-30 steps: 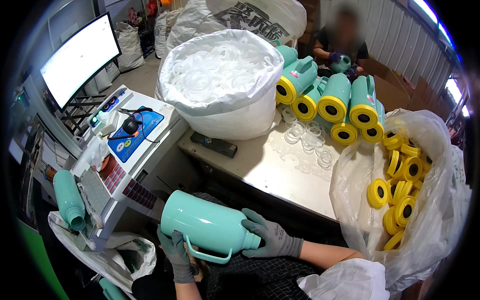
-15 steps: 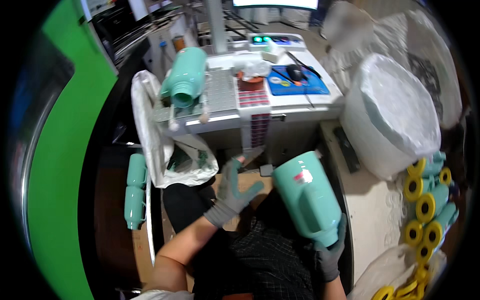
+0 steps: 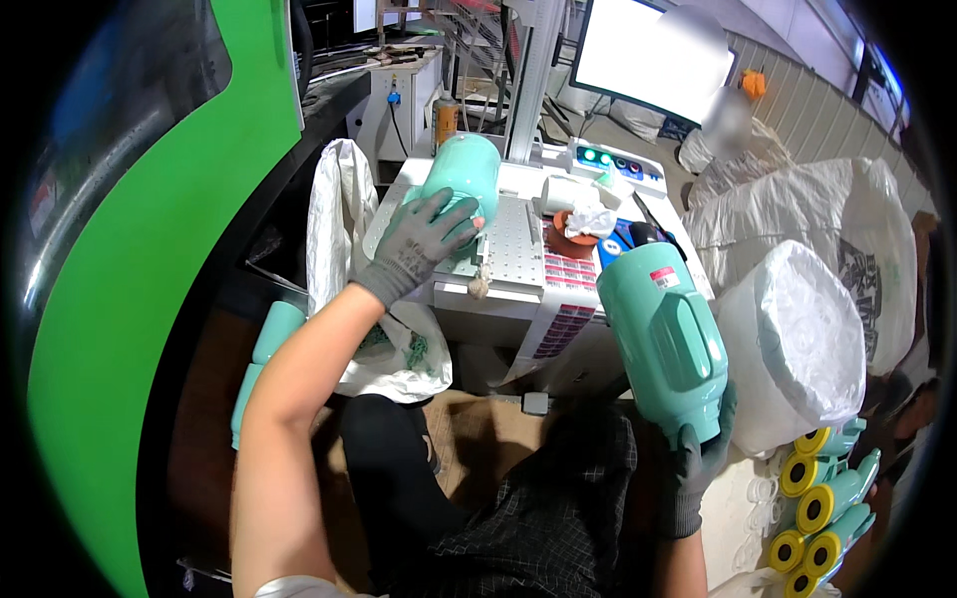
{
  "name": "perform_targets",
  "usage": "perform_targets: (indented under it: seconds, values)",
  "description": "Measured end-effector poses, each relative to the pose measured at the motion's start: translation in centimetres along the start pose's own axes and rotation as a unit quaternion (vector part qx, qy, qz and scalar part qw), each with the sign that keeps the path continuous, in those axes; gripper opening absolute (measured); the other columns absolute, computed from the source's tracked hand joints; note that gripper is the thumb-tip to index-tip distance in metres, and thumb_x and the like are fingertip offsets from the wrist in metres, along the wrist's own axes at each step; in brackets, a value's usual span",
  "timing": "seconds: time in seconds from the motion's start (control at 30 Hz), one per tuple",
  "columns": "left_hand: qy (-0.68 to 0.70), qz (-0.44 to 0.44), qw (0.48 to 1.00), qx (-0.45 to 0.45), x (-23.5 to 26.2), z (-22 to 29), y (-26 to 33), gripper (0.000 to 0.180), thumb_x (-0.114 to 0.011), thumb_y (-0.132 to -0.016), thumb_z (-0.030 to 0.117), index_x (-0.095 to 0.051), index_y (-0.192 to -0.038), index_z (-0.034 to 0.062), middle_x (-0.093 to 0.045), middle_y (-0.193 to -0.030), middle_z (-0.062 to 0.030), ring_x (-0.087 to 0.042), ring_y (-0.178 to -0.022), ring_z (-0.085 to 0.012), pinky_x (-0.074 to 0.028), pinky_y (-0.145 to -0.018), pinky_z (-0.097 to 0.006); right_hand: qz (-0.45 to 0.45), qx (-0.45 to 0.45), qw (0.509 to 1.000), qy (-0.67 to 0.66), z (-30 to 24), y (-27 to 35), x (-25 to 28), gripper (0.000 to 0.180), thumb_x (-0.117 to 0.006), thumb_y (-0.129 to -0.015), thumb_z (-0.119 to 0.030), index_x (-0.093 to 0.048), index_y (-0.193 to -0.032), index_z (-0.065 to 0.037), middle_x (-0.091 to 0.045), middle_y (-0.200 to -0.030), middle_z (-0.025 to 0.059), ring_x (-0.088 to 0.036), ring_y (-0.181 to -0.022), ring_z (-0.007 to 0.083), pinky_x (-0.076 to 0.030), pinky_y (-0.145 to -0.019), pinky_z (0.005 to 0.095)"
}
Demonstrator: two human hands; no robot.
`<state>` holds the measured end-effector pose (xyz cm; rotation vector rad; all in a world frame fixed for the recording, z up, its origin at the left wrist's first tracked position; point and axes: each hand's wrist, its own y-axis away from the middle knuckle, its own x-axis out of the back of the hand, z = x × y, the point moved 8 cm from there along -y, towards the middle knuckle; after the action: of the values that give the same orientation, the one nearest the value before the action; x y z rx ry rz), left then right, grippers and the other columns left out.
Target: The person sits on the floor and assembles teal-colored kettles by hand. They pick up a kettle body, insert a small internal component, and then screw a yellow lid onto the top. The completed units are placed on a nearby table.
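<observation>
My left hand (image 3: 417, 249), in a grey glove, has its fingers curved over the near, narrow end of a mint-green jug (image 3: 465, 167). That jug lies on a perforated metal plate (image 3: 513, 239) on the white bench, and the hand covers its mouth. At the right, my gloved right hand (image 3: 698, 463) grips the neck of a second mint-green jug (image 3: 658, 334). This one is held tilted in the air, base up and away from me, with its side handle and a small red-and-white sticker showing.
A strip of printed labels (image 3: 565, 317) hangs over the bench front beside an orange tape roll (image 3: 570, 239). An open white sack (image 3: 334, 229) stands at left, a lined white bin (image 3: 788, 349) at right. Jugs with yellow-rimmed bases (image 3: 815, 508) lie lower right. Behind are a control box (image 3: 618, 164) and monitor (image 3: 648, 60).
My left hand has left the lower end of the label strip and reached forward onto the jug on the plate. The jug in my right hand has moved slightly right. The view has tipped upward.
</observation>
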<state>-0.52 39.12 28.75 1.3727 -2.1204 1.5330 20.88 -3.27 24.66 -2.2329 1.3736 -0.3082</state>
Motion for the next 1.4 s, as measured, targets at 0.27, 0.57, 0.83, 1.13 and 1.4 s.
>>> perform_targets:
  seconds: [0.27, 0.57, 0.83, 1.13, 1.4]
  values:
    - [0.410, 0.311, 0.842, 0.158, 21.2, 5.6, 7.9, 0.079, -0.091, -0.075, 0.043, -0.056, -0.137, 0.0080, -0.065, -0.126, -0.0190, -0.066, -0.112, -0.0366, -0.053, -0.097, -0.052, -0.131, 0.143, 0.975, 0.110, 0.1, -8.0, -13.3, 0.100, -0.090, -0.077, -0.009, -0.033, -0.158, 0.007, -0.039, -0.163, 0.0195, -0.044, -0.146, 0.0286, -0.038, -0.121, 0.0427]
    - [0.650, -0.073, 0.640, 0.403, 12.9, 19.1, 14.5, 0.083, -0.088, -0.077, 0.050, -0.057, -0.139, 0.0049, -0.062, -0.125, -0.0147, -0.059, -0.120, -0.0315, -0.047, -0.106, -0.046, -0.213, 0.376, 0.799, 0.419, 1.6, -7.7, -40.2, 0.091, -0.082, -0.079, -0.052, -0.042, -0.158, -0.032, -0.039, -0.162, 0.0200, -0.072, -0.108, 0.0339, -0.061, -0.080, 0.0440]
    - [0.622, -0.119, 0.696, 0.338, 13.4, 17.0, 15.1, 0.077, -0.091, -0.074, 0.042, -0.060, -0.134, 0.0058, -0.066, -0.123, -0.0101, -0.059, -0.111, -0.0291, -0.046, -0.102, -0.043, -0.287, 0.306, 0.729, 0.541, 4.0, -6.2, -44.3, 0.078, -0.074, -0.088, -0.039, -0.038, -0.158, -0.032, -0.031, -0.166, 0.0192, -0.073, -0.098, 0.0337, -0.061, -0.075, 0.0481]
    - [0.619, -0.114, 0.722, 0.288, 15.0, 19.4, 10.9, 0.076, -0.093, -0.069, 0.037, -0.062, -0.130, 0.0036, -0.063, -0.117, -0.0127, -0.059, -0.110, -0.0317, -0.048, -0.099, -0.044, -0.226, 0.353, 0.756, 0.502, 6.0, -8.7, -43.2, 0.063, -0.061, -0.096, -0.028, -0.045, -0.156, -0.023, -0.040, -0.162, 0.0224, -0.074, -0.083, 0.0332, -0.056, -0.059, 0.0483]
    - [0.679, -0.101, 0.615, 0.388, 12.5, 20.3, 14.1, 0.083, -0.090, -0.068, 0.031, -0.055, -0.134, -0.0061, -0.055, -0.118, -0.0137, -0.057, -0.112, -0.0263, -0.048, -0.097, -0.041, -0.207, 0.405, 0.870, 0.193, -1.9, 0.8, -30.8, 0.068, -0.073, -0.088, -0.044, -0.054, -0.146, -0.016, -0.043, -0.154, 0.0225, -0.059, -0.116, 0.0375, -0.047, -0.098, 0.0515]
